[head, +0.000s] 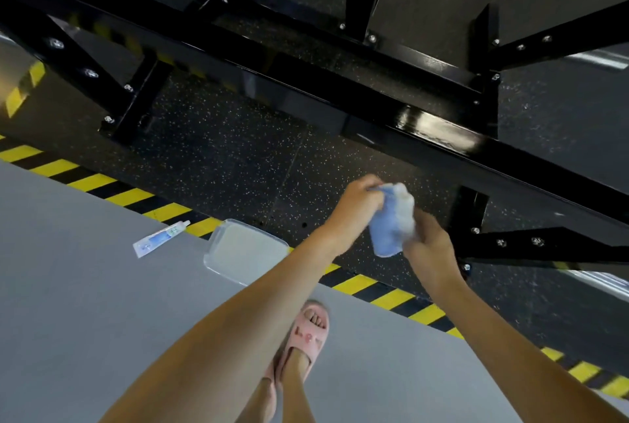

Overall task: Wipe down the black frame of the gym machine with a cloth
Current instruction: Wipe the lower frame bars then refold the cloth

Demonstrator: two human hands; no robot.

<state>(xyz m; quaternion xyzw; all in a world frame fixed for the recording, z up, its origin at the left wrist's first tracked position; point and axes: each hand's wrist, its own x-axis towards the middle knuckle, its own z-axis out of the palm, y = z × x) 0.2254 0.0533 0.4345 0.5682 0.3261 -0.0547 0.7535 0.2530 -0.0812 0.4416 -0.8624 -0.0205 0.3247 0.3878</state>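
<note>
The grey floor [68, 303] fills the view from 6 to 9 o'clock, and the black speckled rubber mat [221, 157] takes the middle and the far side. Over the mat stands the black frame [306, 82] of the gym machine. Its main beam slants from 10 o'clock down to 4 o'clock, with bolted cross-members branching toward 12 and 3 o'clock. A bright reflection shows on the beam's top face at about 2 o'clock. A strip of yellow-and-black hazard tape [129, 196] marks the edge between mat and grey floor, running from 9 o'clock to 5 o'clock. Two bare forearms reach in from 6 and 5 o'clock. A clear plastic tray [245, 250] lies on the grey floor at 7 o'clock, its far corner over the tape. The cloth [391, 221], blue and white, is bunched up and held in the air at 4 o'clock, just off centre, on the near side of the beam and apart from it. The left grip [360, 201] is curled round the cloth's upper end. The right grip [429, 245] is wrapped round its lower right side. A pink slipper [311, 330] on a foot stands on the grey floor at 6 o'clock. A small white-and-blue tube [161, 238] lies at 8 o'clock, just left of the tray, its cap end at the tape
</note>
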